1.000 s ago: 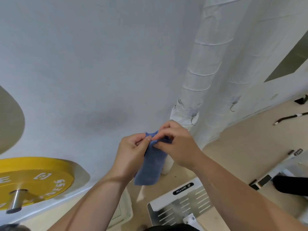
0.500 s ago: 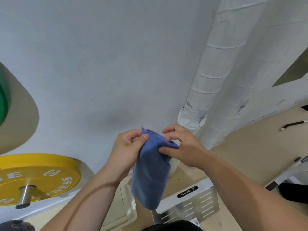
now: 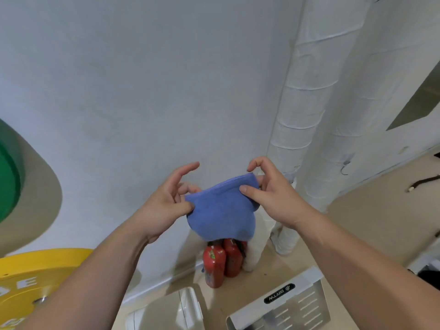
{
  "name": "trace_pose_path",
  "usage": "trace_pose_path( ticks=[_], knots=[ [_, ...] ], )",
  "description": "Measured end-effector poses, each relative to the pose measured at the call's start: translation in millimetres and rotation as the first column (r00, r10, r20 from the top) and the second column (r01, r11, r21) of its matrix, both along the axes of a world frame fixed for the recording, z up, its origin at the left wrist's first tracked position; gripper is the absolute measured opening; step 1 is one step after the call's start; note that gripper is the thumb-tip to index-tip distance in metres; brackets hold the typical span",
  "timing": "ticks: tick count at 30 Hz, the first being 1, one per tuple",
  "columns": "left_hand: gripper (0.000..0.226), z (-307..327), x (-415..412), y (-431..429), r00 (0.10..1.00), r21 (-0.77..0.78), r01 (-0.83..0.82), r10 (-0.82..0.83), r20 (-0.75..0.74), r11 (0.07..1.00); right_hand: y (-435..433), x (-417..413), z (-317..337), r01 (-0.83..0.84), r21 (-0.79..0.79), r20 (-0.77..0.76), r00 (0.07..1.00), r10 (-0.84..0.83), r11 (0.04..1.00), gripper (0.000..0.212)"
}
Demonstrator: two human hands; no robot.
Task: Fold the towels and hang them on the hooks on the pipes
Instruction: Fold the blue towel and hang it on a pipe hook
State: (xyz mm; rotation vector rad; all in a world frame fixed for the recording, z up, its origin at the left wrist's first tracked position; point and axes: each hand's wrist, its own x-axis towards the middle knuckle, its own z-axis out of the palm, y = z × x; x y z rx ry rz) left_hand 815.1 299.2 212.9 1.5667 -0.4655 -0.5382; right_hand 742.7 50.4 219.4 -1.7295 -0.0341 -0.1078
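Towel (image 3: pixel 221 210) hangs between my hands: left hand (image 3: pixel 164 208) pinches one top corner, right hand (image 3: pixel 269 194) pinches the other.

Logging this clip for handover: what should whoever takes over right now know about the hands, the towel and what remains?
Hands: the left hand pinches the left edge of the towel; the right hand pinches its upper right corner.
Things: the towel hangs between them in front of the wall. A bare hook shows on the pipe to the right.
Done: the towel looks partly folded.
Left: finish the fold and hang it on the hook.
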Motion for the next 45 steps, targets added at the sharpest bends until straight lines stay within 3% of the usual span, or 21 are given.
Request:
trace_pose_path(
  ticks=[3, 7, 10, 14, 19, 25, 29, 30, 32, 35, 39, 45],
  knots=[
    [0.096, 25, 13, -3, 0.953, 0.120, 0.299, -0.303, 0.023, 0.947, 0, 4, 8, -0.010, 0.060, 0.035, 0.999, 0.008, 0.998, 0.029],
    [0.073, 60, 25, -20, 0.865, 0.309, 0.470, -0.502, 0.028, 0.827, -4, 11, 14, 0.048, -0.078, 0.129, 0.991, -0.038, 0.996, 0.034],
    [0.047, 72, 33, -37, 0.830, 0.388, 0.513, -0.558, 0.005, 0.766, -7, 10, 18, 0.045, -0.098, 0.093, 0.995, -0.036, 0.994, 0.037],
    [0.020, 76, 38, -59, 0.845, 0.412, 0.486, -0.535, 0.005, 0.771, -18, 8, 10, 0.064, -0.043, 0.050, 0.997, -0.062, 0.997, 0.050],
    [0.046, 72, 35, -84, 0.776, 0.571, 0.509, -0.630, 0.017, 0.643, -31, 5, -9, 0.053, 0.073, -0.019, 0.998, -0.052, 0.996, 0.044],
    [0.044, 72, 40, -99, 0.892, 0.528, 0.342, -0.445, 0.077, 0.777, -38, 0, -47, -0.006, 0.195, -0.096, 0.995, 0.026, 0.981, 0.029],
    [0.048, 76, 51, -91, 0.970, 0.364, 0.185, -0.229, 0.081, 0.913, -27, 3, -59, -0.101, 0.217, -0.155, 0.978, 0.137, 0.971, 0.029],
    [0.048, 75, 54, -88, 0.983, 0.308, 0.132, -0.165, 0.082, 0.942, -25, 5, -62, -0.116, 0.187, -0.175, 0.973, 0.149, 0.975, 0.032],
    [0.053, 70, 60, -79, 0.997, 0.199, 0.009, -0.024, 0.073, 0.980, -24, 9, -67, -0.117, -0.015, -0.197, 0.974, 0.111, 0.993, 0.032],
    [0.056, 56, 71, -56, 0.987, 0.115, -0.160, 0.156, 0.048, 0.980, -30, 11, -77, -0.119, -0.235, -0.216, 0.974, 0.068, 0.965, 0.030],
    [0.062, 26, 77, -17, 0.970, 0.240, -0.240, 0.225, 0.088, 0.941, -48, 1, -83, -0.095, -0.264, -0.346, 0.938, -0.002, 0.960, 0.024],
    [0.068, -33, 58, 17, 0.977, 0.334, -0.210, 0.192, 0.088, 0.919, -66, -19, -83, 0.148, -0.031, -0.487, 0.861, -0.145, 0.988, 0.020]
  ],
)
